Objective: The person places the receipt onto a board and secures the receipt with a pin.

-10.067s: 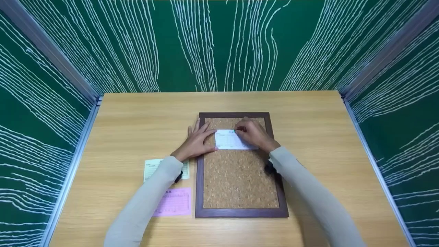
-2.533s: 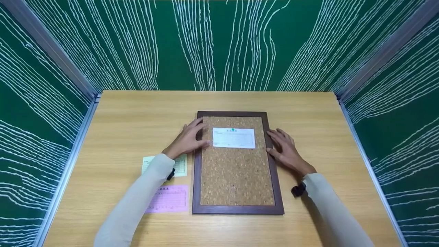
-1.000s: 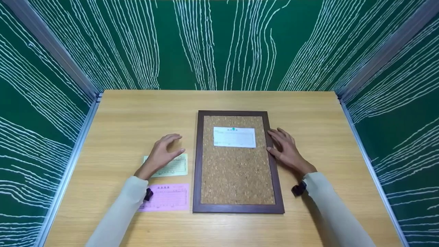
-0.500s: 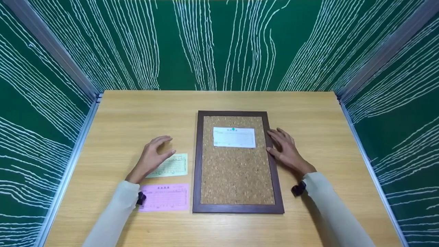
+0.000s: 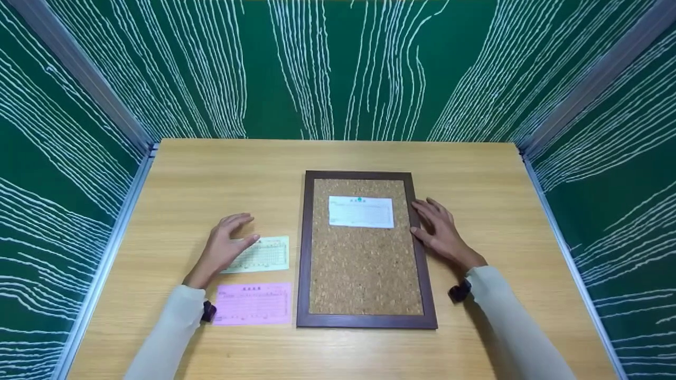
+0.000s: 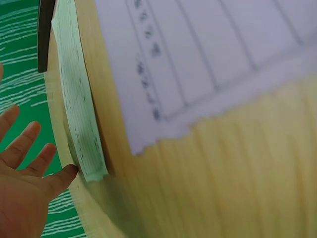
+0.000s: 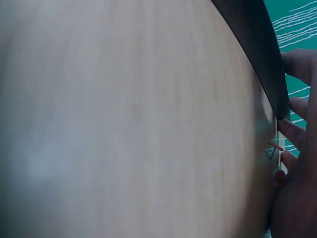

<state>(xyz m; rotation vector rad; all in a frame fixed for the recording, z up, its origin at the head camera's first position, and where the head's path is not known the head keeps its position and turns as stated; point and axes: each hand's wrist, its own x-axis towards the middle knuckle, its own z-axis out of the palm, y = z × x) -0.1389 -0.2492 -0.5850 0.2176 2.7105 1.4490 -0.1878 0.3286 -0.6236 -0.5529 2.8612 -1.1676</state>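
Observation:
A cork board in a dark brown frame lies flat on the table. A white slip is fixed near its top by a green pin. My left hand lies open over the left end of a green slip, its thumb touching the green slip at a corner. My right hand rests open against the frame's right side. In the right wrist view an orange pin and a red pin lie by that hand's fingers.
A pink slip lies on the wooden table just in front of the green one, left of the board. Green walls with white lines and metal rails close in the table on three sides.
My left hand has left the board's left frame and drawn left and back onto the green slip. The right hand, earlier at the pin on the white slip, rests still at the right frame.

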